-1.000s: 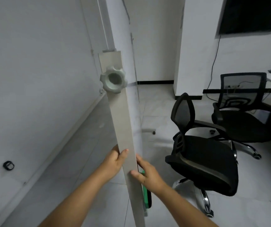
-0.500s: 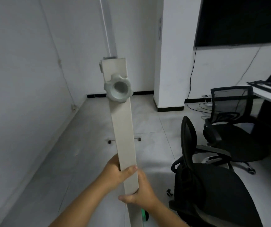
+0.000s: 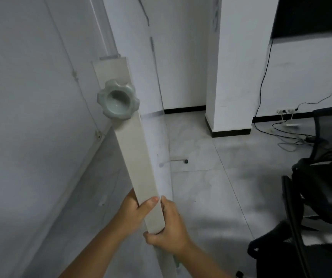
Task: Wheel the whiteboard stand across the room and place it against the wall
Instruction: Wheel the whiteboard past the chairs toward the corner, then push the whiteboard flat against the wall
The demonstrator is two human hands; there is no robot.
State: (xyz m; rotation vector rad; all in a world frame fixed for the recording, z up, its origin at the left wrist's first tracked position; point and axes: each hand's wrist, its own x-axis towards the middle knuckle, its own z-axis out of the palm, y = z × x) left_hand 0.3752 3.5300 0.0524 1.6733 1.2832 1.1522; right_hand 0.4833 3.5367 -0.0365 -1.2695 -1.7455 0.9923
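Note:
The whiteboard stand's pale upright post (image 3: 135,155) runs from the middle of the view down to the bottom, leaning to the left. A grey-green star knob (image 3: 118,101) sits near its top. The whiteboard panel (image 3: 157,117) shows edge-on just right of the post. My left hand (image 3: 137,209) grips the post from the left, thumb across its face. My right hand (image 3: 170,225) wraps it from the right, slightly lower. A far foot with a black caster (image 3: 185,161) rests on the tiled floor. The near base is hidden.
A white wall (image 3: 31,117) runs along the left, close to the stand. A white pillar (image 3: 235,77) stands ahead on the right. Black office chairs (image 3: 309,207) crowd the right side. Cables and a power strip (image 3: 289,125) lie by the far wall, under a dark screen (image 3: 311,15).
The stand and view have swung: the post now leans left, closer to the left wall. The chairs have slid toward the right edge. Both hands keep their grip on the post.

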